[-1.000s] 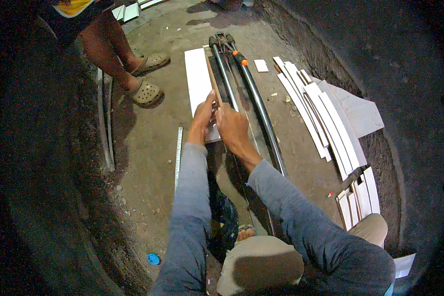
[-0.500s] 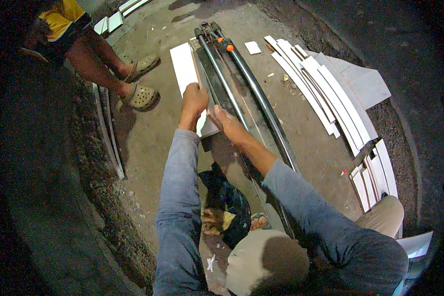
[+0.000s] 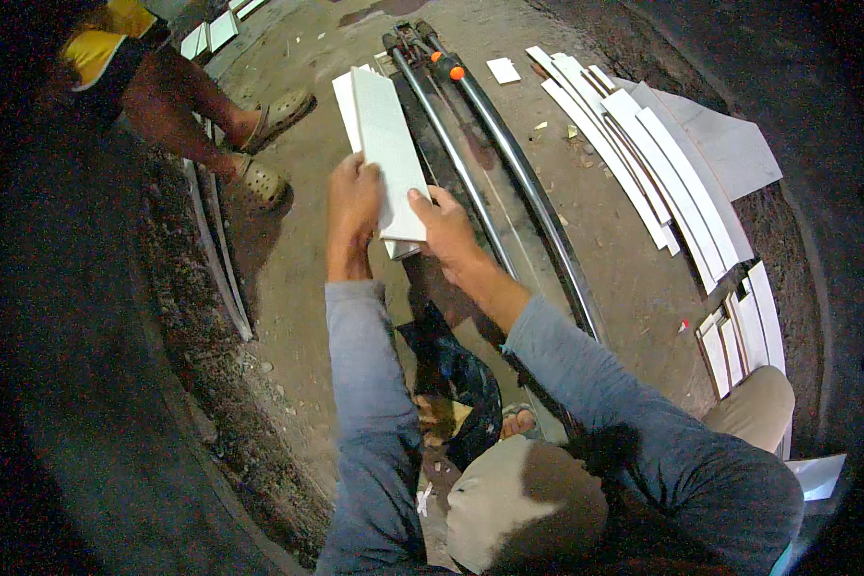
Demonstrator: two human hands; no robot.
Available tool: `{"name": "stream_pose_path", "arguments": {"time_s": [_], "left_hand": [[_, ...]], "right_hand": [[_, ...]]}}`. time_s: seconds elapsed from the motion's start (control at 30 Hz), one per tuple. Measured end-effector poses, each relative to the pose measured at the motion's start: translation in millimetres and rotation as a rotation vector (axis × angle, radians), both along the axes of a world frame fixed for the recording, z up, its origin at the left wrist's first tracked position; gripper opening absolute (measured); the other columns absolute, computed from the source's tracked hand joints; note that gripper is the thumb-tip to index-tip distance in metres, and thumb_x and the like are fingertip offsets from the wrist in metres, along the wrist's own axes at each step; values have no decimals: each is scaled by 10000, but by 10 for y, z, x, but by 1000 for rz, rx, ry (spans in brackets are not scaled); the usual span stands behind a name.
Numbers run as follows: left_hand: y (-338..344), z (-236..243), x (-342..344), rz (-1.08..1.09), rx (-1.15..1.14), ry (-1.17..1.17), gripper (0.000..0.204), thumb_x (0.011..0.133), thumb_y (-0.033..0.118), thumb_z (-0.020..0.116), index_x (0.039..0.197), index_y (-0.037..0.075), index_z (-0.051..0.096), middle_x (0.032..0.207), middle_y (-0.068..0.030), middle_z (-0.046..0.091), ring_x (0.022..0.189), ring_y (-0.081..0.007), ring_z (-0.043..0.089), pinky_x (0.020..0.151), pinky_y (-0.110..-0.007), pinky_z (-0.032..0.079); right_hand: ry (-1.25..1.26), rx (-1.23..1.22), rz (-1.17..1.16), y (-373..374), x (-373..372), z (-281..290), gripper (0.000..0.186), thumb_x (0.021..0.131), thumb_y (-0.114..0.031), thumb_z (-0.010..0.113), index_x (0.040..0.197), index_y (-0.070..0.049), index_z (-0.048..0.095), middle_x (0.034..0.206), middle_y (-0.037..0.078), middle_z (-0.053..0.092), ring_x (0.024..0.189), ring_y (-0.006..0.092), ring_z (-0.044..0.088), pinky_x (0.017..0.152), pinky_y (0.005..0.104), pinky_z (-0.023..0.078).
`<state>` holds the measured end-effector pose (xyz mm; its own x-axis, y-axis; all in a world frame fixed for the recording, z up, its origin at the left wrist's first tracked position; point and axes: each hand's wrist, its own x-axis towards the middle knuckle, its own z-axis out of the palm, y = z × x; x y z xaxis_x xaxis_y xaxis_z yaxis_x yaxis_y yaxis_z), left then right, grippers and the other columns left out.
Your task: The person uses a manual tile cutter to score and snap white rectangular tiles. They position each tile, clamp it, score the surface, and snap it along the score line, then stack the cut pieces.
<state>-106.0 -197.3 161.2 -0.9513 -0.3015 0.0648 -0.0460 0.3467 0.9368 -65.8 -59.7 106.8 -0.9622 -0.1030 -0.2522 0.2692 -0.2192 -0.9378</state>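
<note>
A white tile strip [image 3: 389, 144] is between my two hands, its broad, finely textured face turned up. My left hand [image 3: 355, 202] is closed at the strip's left edge near the lower end. My right hand [image 3: 449, 228] grips its lower right corner, thumb on top and the other fingers partly hidden. Beneath the strip lies another white tile piece [image 3: 344, 96], mostly covered. Just to the right stands a long tile cutter [image 3: 451, 154] with two metal rails and orange knobs at its far end.
White tile strips [image 3: 643, 178] and a larger grey tile piece [image 3: 739, 154] lie along the right. A small white offcut [image 3: 502, 70] is beyond the cutter. At upper left are another person's legs in clogs [image 3: 262, 182]. My knee [image 3: 523, 499] and a dark bag-like thing [image 3: 466, 384] are close by.
The strip between my hands has turned from nearly edge-on to broad face up. My left hand has shifted slightly left and down, and my right hand now holds the lower corner.
</note>
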Motion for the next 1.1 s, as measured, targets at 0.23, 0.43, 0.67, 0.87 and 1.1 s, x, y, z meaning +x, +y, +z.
{"name": "stream_pose_path", "arguments": {"time_s": [0.23,0.43,0.67,0.87,1.1], "left_hand": [[-126,-623,263,190,110,14,390,1029,159,489,1303,-76,639,1127,-181,733,985,-238,698,877,-356,536],[-178,-1081,285,201,-126,-52,428,999,174,477,1328,-54,628,1194,-288,660,1068,-374,632,975,-453,479],[-171,-1453,201,185,-238,64,431,1003,202,487,1346,-9,641,1201,-292,609,1185,-399,521,1051,-468,398],[-205,-1682,154,230,-223,148,476,1029,260,492,1342,-76,618,1300,-294,587,1216,-382,553,1055,-438,417],[-70,-1434,337,154,121,-241,612,1070,448,473,1231,-114,652,1118,-217,710,998,-278,662,911,-399,499]], "right_hand": [[284,273,-34,-179,-69,-399,572,1017,-303,619,1429,73,493,1347,236,625,1249,289,592,1060,382,449],[311,442,-3,-155,-32,-537,562,1026,-306,609,1427,71,496,1440,286,557,1338,401,546,1098,438,434],[391,787,-63,-59,-63,-577,422,982,-228,651,1290,59,617,1190,254,610,1160,426,571,999,501,458],[435,916,-54,95,-89,-633,485,987,-262,632,1334,73,589,1201,277,604,1180,417,554,1042,501,417],[50,650,149,102,-196,-636,748,1059,-504,454,1421,150,474,1431,396,493,1373,483,476,1154,502,368]]}}
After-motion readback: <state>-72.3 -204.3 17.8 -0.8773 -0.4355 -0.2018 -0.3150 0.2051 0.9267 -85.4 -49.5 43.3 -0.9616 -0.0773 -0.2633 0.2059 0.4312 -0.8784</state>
